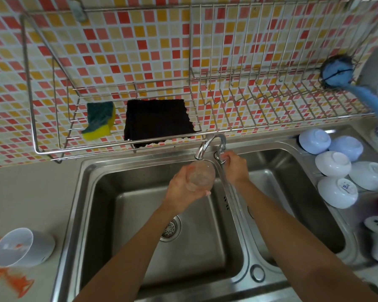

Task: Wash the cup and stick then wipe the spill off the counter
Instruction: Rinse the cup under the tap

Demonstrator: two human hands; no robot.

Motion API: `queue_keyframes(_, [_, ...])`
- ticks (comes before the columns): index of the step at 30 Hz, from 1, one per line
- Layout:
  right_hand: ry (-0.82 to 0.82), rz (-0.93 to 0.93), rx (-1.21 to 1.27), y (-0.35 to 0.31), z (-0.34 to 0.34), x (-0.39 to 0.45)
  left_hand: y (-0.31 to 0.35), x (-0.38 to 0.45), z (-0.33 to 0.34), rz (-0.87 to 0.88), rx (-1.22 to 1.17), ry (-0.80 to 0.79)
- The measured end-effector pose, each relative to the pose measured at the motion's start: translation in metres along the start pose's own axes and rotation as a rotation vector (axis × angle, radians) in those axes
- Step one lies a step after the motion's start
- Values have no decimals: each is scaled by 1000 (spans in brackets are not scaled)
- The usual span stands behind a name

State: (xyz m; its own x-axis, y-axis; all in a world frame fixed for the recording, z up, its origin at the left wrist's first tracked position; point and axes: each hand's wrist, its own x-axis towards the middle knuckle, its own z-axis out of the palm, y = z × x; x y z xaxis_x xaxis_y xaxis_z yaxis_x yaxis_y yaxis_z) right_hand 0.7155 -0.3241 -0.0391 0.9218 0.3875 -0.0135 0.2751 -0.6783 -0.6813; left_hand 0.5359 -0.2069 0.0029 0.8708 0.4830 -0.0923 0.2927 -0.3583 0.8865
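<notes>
My left hand [183, 188] holds a clear glass cup [200, 175] under the spout of the faucet [207, 144], over the left sink basin [109, 192]. My right hand [235, 165] grips the faucet handle [219, 159] just right of the cup. An orange spill [13, 280] spreads on the counter at the lower left. A grey cup [24, 247] lies tipped on its side in the spill. I see no stick.
A wire rack [31, 94] on the tiled wall carries a yellow-green sponge [99, 120] and a dark cloth [157, 120]. Several white and pale blue bowls [336, 171] sit upside down on the right drainboard. A blue brush [340, 70] hangs at the right.
</notes>
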Motion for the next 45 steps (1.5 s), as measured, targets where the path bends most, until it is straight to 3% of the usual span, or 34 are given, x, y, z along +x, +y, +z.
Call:
queue_keyframes(25, [-7, 2, -38, -8, -8, -14, 6, 3, -6, 68, 47, 49])
queue_keyframes(30, [31, 5, 25, -4, -2, -49, 5, -5, -5, 67, 66, 61])
queue_keyframes(36, [28, -35, 90, 22, 16, -128, 3, -25, -6, -51, -62, 157])
queue_keyframes(39, [-84, -44, 0, 40, 35, -183, -5, -43, -7, -60, -53, 167])
queue_keyframes(45, [-376, -132, -356, 68, 56, -258, -37, -89, -6, -136, 200, 126])
